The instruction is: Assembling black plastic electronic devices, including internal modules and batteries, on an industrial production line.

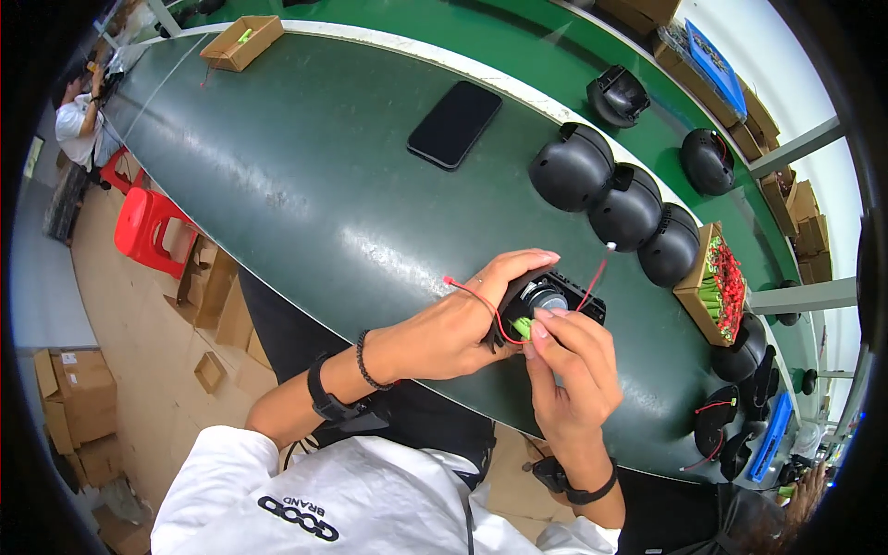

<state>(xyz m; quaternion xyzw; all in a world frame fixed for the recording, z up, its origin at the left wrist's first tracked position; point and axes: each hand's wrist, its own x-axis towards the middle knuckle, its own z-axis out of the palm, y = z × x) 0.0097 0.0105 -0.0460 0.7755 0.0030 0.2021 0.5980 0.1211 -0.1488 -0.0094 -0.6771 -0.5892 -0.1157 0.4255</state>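
I have the left hand [467,328] wrapped around an open black shell [594,306], gripping it from its left side, with the thumb and fingers along the edge. The shell is just above the near edge of the dark green table [305,185], in front of the person's chest, and its open side shows a round speaker [546,298]. From here I cannot tell whether the shell touches the tabletop.

The right hand [581,375] comes in from the other side, thumb and fingertips pinched on a small green battery [523,327] at the near side of the speaker. A red wire [483,298] curves from the battery past the left hand and ends in a small red plug [449,280]. On the far side of the shell I see a second red wire [595,281] standing up, tipped with a white plug [610,247].

Farther across the table I see a black phone [454,125] lying flat. To its right, three rounded black shells [625,209] sit in a row, and next to the nearest one is a cardboard box [696,314] packed with green batteries and red wires. At the far left end I see a shallow cardboard tray [259,52], and a red stool [148,231] on the floor beside the table.
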